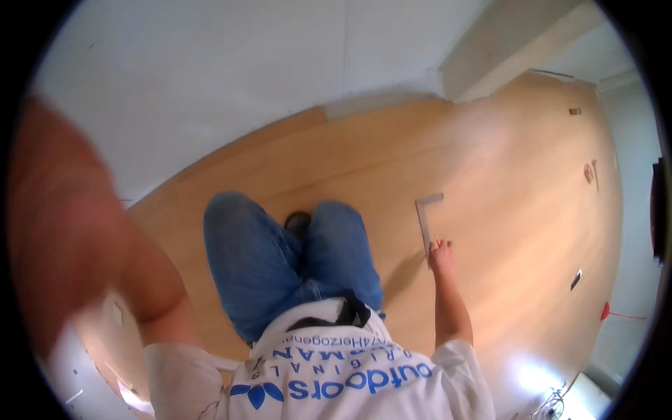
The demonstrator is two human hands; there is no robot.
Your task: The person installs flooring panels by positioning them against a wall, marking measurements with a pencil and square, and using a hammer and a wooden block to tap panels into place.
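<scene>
My right hand (pixel 441 257) is low over the wood floor, its fingers closed around a thin orange-red pencil (pixel 438 241). A grey metal carpenter's square (pixel 423 218) lies flat on the floor; its long leg runs down to my right hand, and its short leg points right at the far end. Whether the fingers also touch the square, I cannot tell. My left arm is raised close to the camera at the left edge, and my left hand (pixel 59 245) is a large blur whose fingers cannot be made out.
I crouch on the wood floor (pixel 280 164), knees in blue jeans. Ahead is a white wall (pixel 245 77) with a beige pillar (pixel 504 52). Along the right lie a small dark object (pixel 576 280), a red object with a cord (pixel 606 311) and some small tools (pixel 590 173). A bright light glows lower right.
</scene>
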